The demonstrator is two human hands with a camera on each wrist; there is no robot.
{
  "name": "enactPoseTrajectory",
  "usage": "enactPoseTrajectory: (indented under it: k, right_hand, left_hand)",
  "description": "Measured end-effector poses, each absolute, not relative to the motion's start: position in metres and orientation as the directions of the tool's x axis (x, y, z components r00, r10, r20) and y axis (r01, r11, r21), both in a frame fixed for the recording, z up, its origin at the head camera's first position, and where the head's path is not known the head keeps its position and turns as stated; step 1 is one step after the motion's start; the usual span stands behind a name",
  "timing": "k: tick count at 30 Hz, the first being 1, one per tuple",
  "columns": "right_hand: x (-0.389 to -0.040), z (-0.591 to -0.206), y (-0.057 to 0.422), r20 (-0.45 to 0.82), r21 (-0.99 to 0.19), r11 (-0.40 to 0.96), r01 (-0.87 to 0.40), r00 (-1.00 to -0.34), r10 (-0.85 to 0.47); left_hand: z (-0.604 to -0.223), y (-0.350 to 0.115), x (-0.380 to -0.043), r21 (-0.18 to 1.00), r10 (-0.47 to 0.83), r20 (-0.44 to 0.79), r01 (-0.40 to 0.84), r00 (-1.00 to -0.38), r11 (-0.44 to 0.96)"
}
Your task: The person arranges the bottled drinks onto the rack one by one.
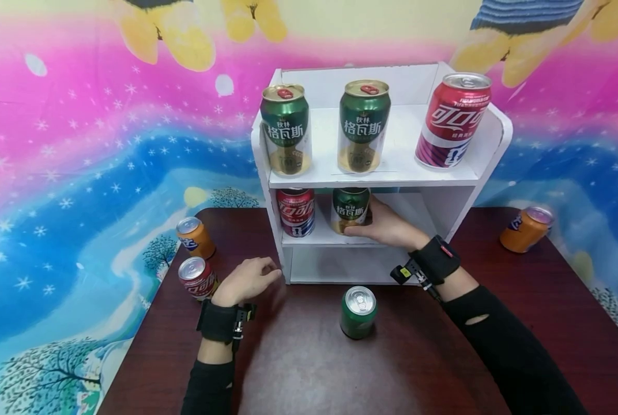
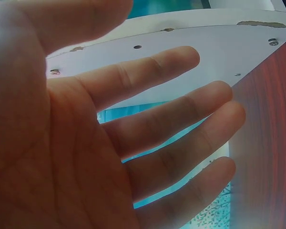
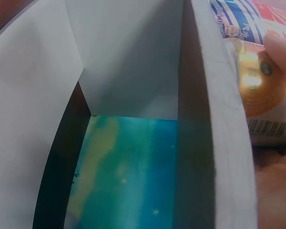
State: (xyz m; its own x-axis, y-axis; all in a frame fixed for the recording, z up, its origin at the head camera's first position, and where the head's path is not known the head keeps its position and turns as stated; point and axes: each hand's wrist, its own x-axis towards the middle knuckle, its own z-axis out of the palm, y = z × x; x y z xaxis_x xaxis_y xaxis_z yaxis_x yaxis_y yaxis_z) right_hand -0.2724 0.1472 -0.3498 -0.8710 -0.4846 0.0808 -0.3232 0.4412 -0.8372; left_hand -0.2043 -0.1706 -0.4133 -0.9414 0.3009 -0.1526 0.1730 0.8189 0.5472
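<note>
On the middle level of a white shelf unit [image 1: 369, 180], my right hand [image 1: 392, 226] grips a green and gold kvass can [image 1: 349, 208] from its right side. In the right wrist view the gold lower part of that kvass can [image 3: 264, 90] shows between thumb and fingers. A red cola can [image 1: 296, 213] stands to its left on the same level. My left hand [image 1: 248, 280] hovers left of the unit's lower corner, fingers spread and holding nothing. The left wrist view shows its bare palm [image 2: 86, 152] before the shelf's side panel.
Two kvass cans [image 1: 286, 129] [image 1: 364, 127] and a red cola can [image 1: 454, 120] stand on the top shelf. A green can [image 1: 358, 314] is on the table in front. At the left are an orange can [image 1: 196, 237] and a red can [image 1: 198, 278]; another orange can [image 1: 526, 230] is far right.
</note>
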Motion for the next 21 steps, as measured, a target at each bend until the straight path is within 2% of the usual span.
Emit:
enactPoseTrajectory:
  k: [12, 17, 21]
  right_hand:
    - [-0.246, -0.349, 0.165, 0.159, -0.802, 0.471, -0.367, -0.891, -0.425]
    - [-0.232, -0.354, 0.181, 0.220, -0.687, 0.588, -0.427, -0.893, -0.392]
    - [-0.218, -0.358, 0.191, 0.295, -0.549, 0.664, -0.508, -0.861, -0.415]
  left_hand:
    - [-0.415, -0.170, -0.205, 0.560, 0.301, -0.165, 0.162, -0.939, 0.813]
    - [-0.417, -0.166, -0.205, 0.583, 0.323, -0.156, 0.176, -0.933, 0.793]
    - [-0.416, -0.168, -0.202, 0.573, 0.316, -0.152, 0.177, -0.937, 0.800]
